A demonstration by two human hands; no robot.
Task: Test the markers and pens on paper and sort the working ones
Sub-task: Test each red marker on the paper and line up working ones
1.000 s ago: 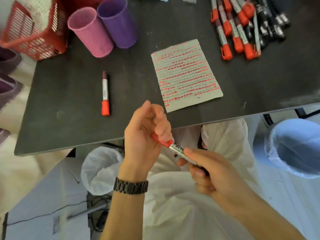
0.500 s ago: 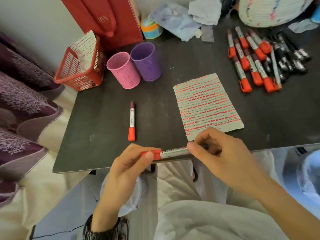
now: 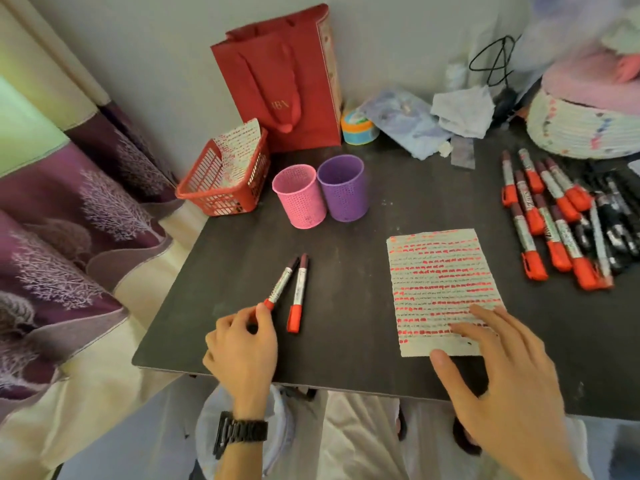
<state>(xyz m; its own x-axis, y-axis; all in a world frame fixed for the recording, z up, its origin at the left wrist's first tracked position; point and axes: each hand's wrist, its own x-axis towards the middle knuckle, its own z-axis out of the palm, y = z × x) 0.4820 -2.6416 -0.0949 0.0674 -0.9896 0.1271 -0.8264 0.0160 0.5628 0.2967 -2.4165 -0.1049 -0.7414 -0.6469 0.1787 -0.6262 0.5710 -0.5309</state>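
A red-capped marker (image 3: pixel 281 285) lies slanted on the black table (image 3: pixel 349 237), close beside a second red-capped marker (image 3: pixel 298 294). My left hand (image 3: pixel 244 344) pinches the red cap end of the slanted marker between thumb and fingertips. A paper sheet (image 3: pixel 440 271) covered in rows of red test strokes lies to the right. My right hand (image 3: pixel 502 375) is spread flat, its fingertips resting on the sheet's lower right corner. Several red-capped and black markers (image 3: pixel 557 223) are piled at the far right.
A pink mesh cup (image 3: pixel 299 199) and a purple mesh cup (image 3: pixel 343 188) stand behind the two markers. A red basket (image 3: pixel 225 188) holding a used sheet sits at the back left corner, a red paper bag (image 3: pixel 287 81) behind it. Cloths and a woven basket (image 3: pixel 575 133) crowd the back right.
Both hands held the marker at the table's front edge. The left hand has carried it onto the table beside the lone marker; the right hand has let go and moved onto the paper.
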